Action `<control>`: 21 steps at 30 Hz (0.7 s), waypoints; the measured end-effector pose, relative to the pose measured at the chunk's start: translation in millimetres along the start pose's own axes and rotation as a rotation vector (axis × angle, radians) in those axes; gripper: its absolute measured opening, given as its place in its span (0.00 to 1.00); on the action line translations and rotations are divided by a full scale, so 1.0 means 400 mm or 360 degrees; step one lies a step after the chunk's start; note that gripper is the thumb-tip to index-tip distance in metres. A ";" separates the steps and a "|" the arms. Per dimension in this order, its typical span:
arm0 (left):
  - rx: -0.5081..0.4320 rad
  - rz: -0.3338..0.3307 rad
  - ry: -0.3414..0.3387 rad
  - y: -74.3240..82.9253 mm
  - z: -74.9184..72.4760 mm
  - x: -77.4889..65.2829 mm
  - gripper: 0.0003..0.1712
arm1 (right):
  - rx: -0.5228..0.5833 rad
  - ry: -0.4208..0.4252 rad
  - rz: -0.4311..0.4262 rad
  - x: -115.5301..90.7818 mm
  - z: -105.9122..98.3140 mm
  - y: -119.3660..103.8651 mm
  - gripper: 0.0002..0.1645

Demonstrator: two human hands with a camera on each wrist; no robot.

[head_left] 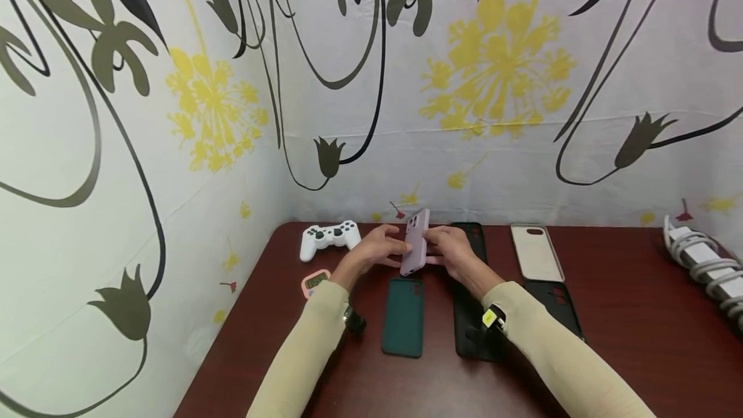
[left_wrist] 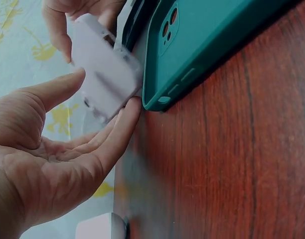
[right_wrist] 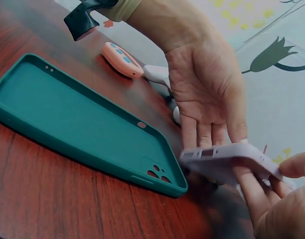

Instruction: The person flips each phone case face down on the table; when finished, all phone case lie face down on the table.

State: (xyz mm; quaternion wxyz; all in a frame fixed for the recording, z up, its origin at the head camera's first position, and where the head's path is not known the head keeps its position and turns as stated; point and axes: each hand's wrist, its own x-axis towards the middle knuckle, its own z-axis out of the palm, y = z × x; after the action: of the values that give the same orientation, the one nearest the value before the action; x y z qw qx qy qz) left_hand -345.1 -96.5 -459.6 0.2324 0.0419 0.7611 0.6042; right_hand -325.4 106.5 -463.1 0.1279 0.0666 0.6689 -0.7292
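The lilac phone case (head_left: 415, 244) is held up off the table (head_left: 615, 263), tilted, near the far edge. The left hand (head_left: 374, 247) spans one end, its thumb on one side and its lightly bent fingers on the other. The right hand (head_left: 455, 251) pinches the opposite side between thumb and fingers. Both forearms reach in from the near side, wrists angled toward each other. Whether a phone sits inside the case is hard to tell, as fingers cover parts of it and the left wrist view is blurred there.

Just nearer the person lies a green phone case (head_left: 403, 318), hollow side up. A long dark shape (head_left: 469, 315) is partly hidden under the right hand and forearm. The left sleeve covers part of a pink timer (head_left: 315, 280), beside a white game controller (head_left: 331, 236). The power strip (head_left: 699, 257) is cut off at the right.
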 end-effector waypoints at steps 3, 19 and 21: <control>0.0058 0.0005 0.0023 0.000 0.003 -0.001 0.47 | 0.0073 -0.0003 0.0006 -0.002 0.000 0.003 0.26; 0.0232 0.0059 0.0222 -0.001 -0.013 -0.003 0.35 | -0.0248 0.0080 -0.0078 0.020 -0.009 0.021 0.21; 0.0261 0.0079 0.0230 -0.003 -0.011 -0.001 0.36 | -0.0338 0.0094 -0.0086 0.021 -0.011 0.023 0.21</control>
State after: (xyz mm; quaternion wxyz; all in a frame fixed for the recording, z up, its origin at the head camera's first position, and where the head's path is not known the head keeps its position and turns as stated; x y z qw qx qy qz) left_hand -346.2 -100.8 -459.8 0.1576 0.0361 0.8215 0.5469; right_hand -331.2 109.4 -474.4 0.0949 0.0561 0.7475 -0.6551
